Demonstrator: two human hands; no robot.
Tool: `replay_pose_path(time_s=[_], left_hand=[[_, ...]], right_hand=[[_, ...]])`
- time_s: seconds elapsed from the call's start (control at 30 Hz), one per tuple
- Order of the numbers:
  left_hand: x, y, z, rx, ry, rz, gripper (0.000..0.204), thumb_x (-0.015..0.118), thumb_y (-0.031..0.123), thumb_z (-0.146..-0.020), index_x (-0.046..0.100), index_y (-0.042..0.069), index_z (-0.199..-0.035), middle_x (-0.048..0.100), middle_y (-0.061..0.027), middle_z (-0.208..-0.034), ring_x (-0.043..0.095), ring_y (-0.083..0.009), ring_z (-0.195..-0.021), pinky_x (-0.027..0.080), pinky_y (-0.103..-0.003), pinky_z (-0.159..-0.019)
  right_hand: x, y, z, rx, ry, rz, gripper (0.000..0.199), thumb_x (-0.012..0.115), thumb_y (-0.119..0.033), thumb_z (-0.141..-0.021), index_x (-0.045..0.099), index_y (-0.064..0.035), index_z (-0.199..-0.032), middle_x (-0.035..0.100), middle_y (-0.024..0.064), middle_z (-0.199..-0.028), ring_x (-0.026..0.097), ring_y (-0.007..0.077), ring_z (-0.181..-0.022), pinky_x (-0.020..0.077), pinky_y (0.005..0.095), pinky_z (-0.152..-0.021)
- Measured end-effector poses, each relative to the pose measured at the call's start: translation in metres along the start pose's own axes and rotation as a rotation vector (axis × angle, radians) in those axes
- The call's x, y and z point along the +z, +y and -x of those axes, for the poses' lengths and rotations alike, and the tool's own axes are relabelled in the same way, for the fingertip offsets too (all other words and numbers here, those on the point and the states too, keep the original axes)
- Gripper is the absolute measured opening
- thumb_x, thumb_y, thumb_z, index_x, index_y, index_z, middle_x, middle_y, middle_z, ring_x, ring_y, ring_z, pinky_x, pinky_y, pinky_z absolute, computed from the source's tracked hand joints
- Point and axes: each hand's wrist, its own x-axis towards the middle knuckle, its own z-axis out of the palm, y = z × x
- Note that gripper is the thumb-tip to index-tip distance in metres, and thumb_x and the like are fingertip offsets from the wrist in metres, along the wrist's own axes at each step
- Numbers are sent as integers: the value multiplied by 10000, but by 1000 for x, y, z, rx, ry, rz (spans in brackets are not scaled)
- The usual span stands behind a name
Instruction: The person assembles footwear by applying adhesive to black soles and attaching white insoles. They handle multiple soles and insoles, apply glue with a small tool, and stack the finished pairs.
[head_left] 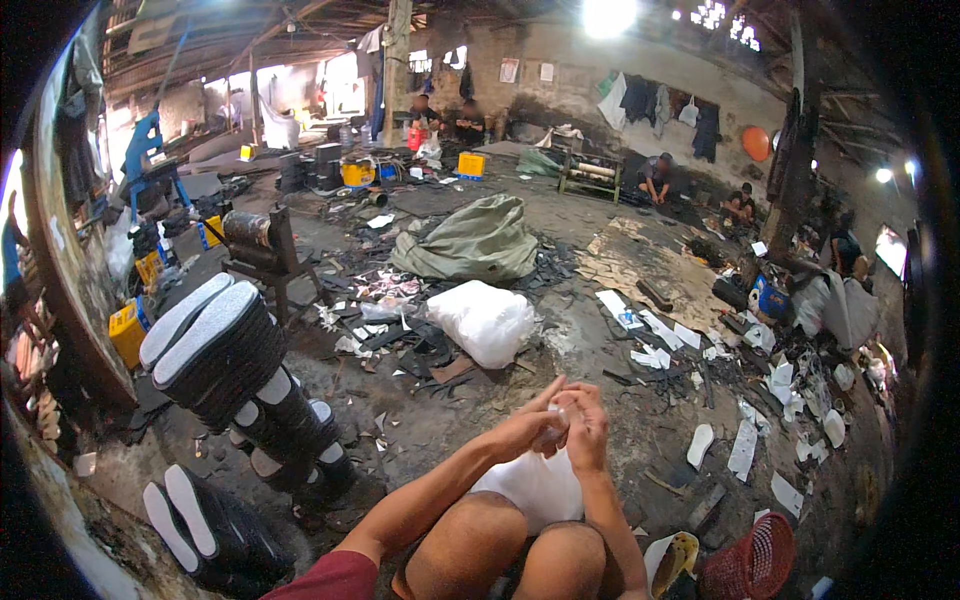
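A full white plastic bag [540, 488] stands between my knees. Above it, my left hand [532, 428] and my right hand [585, 418] come together, fingers closed round the gathered neck of the bag. A bit of clear plastic shows between the fingers; whether it is knotted, I cannot tell. Another stuffed white bag [484, 322] lies on the floor just beyond my hands. To my left rise tall stacks of black shoe soles [222, 375] with pale grey tops, and a lower stack [215, 530] lies tilted nearer to me.
A red basket [748, 560] and a pale yellow container [670, 562] sit close by my right leg. Scraps of white and dark sheet [655, 357] litter the floor. A large green-grey sack [470, 240] lies farther off. Several people [655, 178] sit along the far wall.
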Motion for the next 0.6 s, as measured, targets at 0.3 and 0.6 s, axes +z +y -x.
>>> replay_pose_path(time_s=[0.3,0.6], left_hand=[[-23,-7,-4,-6,24,188,677,631,96,-959,329,112,-1565,602,-53,-889,577,-141,-804,501,-323,-731],[-18,-8,5,3,33,221,720,639,96,-971,265,121,-1586,643,-75,-935,609,-137,-796,529,-305,-706]], right_hand=[[-62,-6,20,-238,160,927,429,792,-322,-829,720,-83,-1177,675,146,-1234,576,332,-1228,428,425,-1048],[-59,-1,23,-244,-110,754,148,786,-214,-841,739,-81,-885,663,87,-969,630,283,-938,501,380,-820]])
